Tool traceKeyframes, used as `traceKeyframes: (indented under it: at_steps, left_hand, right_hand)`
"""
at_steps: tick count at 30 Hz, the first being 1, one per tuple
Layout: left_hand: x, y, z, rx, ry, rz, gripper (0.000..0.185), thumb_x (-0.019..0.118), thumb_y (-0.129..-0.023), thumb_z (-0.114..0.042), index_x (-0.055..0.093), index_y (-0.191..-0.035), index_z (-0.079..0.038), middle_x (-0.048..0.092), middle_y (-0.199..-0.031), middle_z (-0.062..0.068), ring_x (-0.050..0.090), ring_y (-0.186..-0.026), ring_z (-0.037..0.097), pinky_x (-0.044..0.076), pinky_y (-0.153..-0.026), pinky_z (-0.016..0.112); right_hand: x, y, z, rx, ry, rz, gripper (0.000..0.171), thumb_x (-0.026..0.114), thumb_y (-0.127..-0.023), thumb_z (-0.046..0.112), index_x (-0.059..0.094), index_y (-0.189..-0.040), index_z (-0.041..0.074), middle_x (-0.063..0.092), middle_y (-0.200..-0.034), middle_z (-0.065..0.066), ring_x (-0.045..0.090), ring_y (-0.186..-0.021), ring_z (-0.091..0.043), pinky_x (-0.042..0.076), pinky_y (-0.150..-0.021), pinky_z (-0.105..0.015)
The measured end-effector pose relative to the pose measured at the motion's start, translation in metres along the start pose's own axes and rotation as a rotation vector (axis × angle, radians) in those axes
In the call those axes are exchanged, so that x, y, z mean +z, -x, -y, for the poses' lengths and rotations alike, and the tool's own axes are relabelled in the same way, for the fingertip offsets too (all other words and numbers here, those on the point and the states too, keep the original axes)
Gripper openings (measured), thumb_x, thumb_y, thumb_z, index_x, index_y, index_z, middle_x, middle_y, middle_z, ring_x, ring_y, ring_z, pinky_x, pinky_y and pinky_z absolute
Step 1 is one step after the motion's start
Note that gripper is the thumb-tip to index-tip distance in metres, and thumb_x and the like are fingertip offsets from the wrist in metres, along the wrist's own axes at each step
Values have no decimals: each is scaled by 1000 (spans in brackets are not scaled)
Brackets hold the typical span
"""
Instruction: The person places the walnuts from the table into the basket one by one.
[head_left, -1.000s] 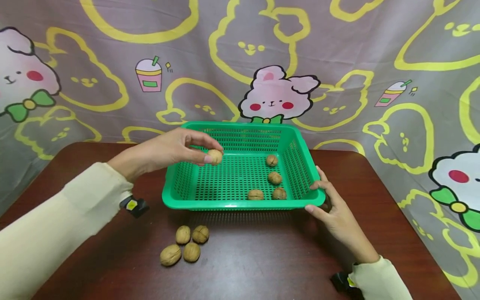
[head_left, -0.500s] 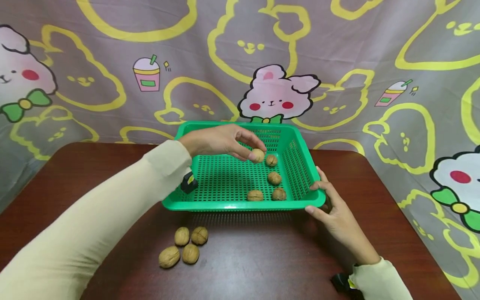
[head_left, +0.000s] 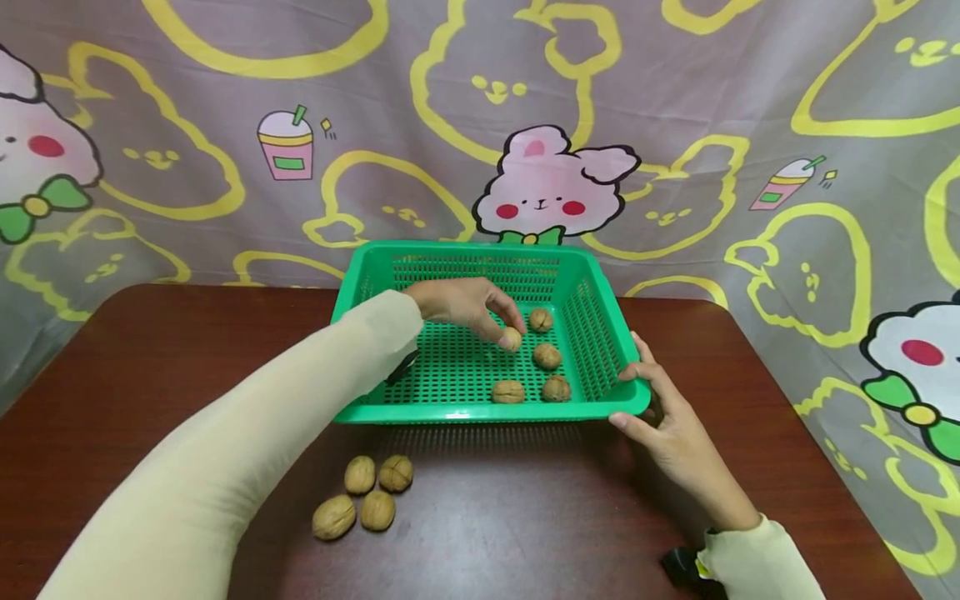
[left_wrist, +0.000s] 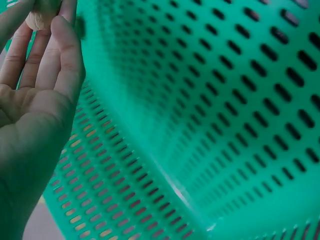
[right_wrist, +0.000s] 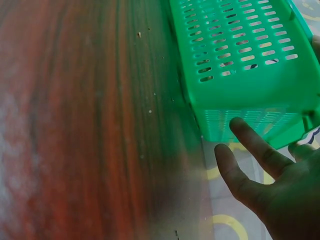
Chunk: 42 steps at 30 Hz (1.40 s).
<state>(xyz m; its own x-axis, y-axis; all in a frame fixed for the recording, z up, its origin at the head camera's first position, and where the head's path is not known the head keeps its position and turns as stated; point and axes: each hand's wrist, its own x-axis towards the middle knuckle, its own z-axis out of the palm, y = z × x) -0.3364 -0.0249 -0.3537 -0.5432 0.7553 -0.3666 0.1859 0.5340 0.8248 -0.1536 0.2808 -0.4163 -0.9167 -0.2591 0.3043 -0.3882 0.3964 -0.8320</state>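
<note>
In the head view my left hand reaches down inside a green plastic basket, pinching a walnut between thumb and fingers, low over the slotted floor. The left wrist view also catches this walnut at the fingertips, partly cut off. Several other walnuts lie in the basket's right part, among them a walnut at the back and one walnut by the front wall. My right hand grips the basket's near right corner, thumb in front and a finger over the rim; two fingers stick out below, off the basket.
Several more walnuts lie grouped on the dark red-brown table, in front of the basket and to the left. Behind the table hangs a grey cloth with cartoon rabbits and yellow outlines. Black cameras sit at both wrists.
My left hand has carried its walnut rightward across the basket, then lowered it toward the floor near the other walnuts. The right hand stays at the corner.
</note>
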Motion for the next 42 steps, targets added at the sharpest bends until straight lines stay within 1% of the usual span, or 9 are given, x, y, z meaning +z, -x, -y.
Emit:
traceKeyframes:
  at_steps: [6,11,20,27,30,33,36,39,42]
  left_hand:
    - [7,-4,9,-33,-46,27,32,76,-96,-12,73,-128,-11,69,-133,3,68,-100,15,58,-93,36]
    - [9,-3,8,-76,-85,32,31,75,-97,-9,73,-128,-12,67,-136,3,72,-102,17,58,-95,35]
    - [12,-5,8,-94,-129,34,29,75,-97,-10,75,-125,-17,64,-142,0,73,-104,16,57,-97,36]
    - [5,4,-1,-143,-104,40,40,74,-98,-10,68,-137,-15,58,-151,3,75,-106,22,59,-98,38]
    - [-2,17,-11,-173,-116,21,43,73,-99,-11,64,-142,-14,56,-155,4,76,-109,26,59,-97,39]
    - [-8,38,-24,-169,-126,-36,42,72,-101,-14,64,-142,-16,57,-154,3,76,-108,28,59,-96,39]
    - [-8,64,-36,-126,-144,-94,38,71,-101,-18,66,-139,-20,61,-149,1,76,-105,24,59,-95,37]
    - [-1,91,-44,-63,-169,-138,36,72,-101,-22,68,-137,-22,64,-144,-1,74,-108,20,59,-95,39]
    - [11,118,-44,18,-154,-178,37,72,-101,-24,67,-137,-20,65,-141,0,71,-115,20,60,-95,39]
  right_hand:
    - [2,-1,1,-6,-6,-2,41,68,-96,-8,45,-130,1,8,-176,-15,49,-133,4,52,-90,-12]
    - [4,-1,2,-10,-14,-4,41,67,-96,-9,46,-130,0,8,-176,-18,49,-134,3,52,-90,-12]
    - [5,-1,4,-8,-13,3,41,68,-96,-8,46,-129,0,8,-177,-13,47,-135,5,51,-91,-11]
    - [6,-1,3,-2,-7,5,42,68,-96,-7,45,-130,1,9,-177,-10,48,-133,4,51,-90,-11]
    - [6,-1,3,-1,-6,3,42,68,-96,-7,45,-130,1,9,-177,-10,47,-134,5,51,-90,-11]
    - [6,-2,3,-1,-4,4,41,68,-96,-7,46,-130,1,9,-177,-11,46,-135,6,51,-91,-11]
    - [5,-2,2,-3,-2,2,41,68,-96,-7,45,-130,0,9,-177,-13,46,-134,5,51,-90,-11]
    - [4,-2,2,-3,0,-3,42,68,-96,-7,45,-131,0,9,-177,-12,47,-134,5,51,-90,-11]
    - [1,-2,2,-3,5,-10,42,68,-96,-8,45,-131,0,10,-177,-12,47,-133,5,51,-90,-10]
